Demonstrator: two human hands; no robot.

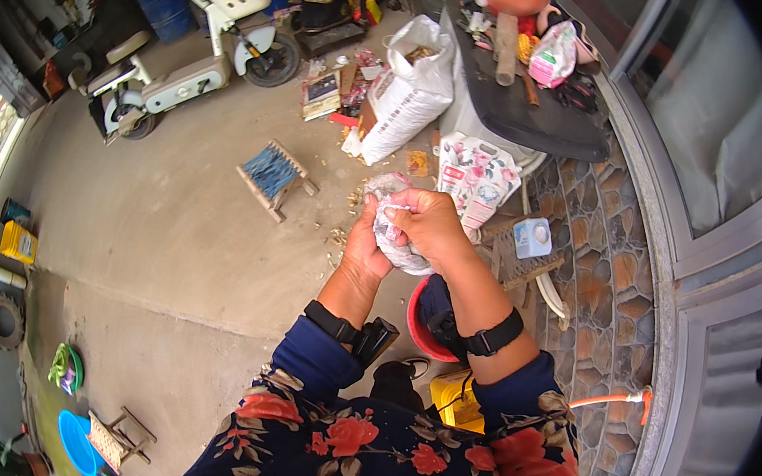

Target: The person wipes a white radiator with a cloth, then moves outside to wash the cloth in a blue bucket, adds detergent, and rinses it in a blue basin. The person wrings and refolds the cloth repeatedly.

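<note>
Both my hands meet in front of me around a crumpled whitish bundle (388, 229), thin and wrinkled like cloth or plastic, with pinkish marks. My left hand (367, 244) is closed round its left side. From the right, my right hand (430, 223) pinches the upper part, its fingers bent inward. More of the greyish-white material (412, 260) hangs below my fingers. What lies inside the bundle is hidden. Below my right forearm stands a red bucket (419, 335) with dark cloth in it. A floral-printed white bag (476, 175) is just beyond my right hand.
A low stool with a blue woven seat (273, 171) stands ahead left. Another stool (504, 260) at right bears a pale blue packet (531, 237). Beyond are a white sack (409, 99), a cluttered black-topped table (546, 130) and a white scooter (186, 86). A yellow container (461, 402) sits near my feet.
</note>
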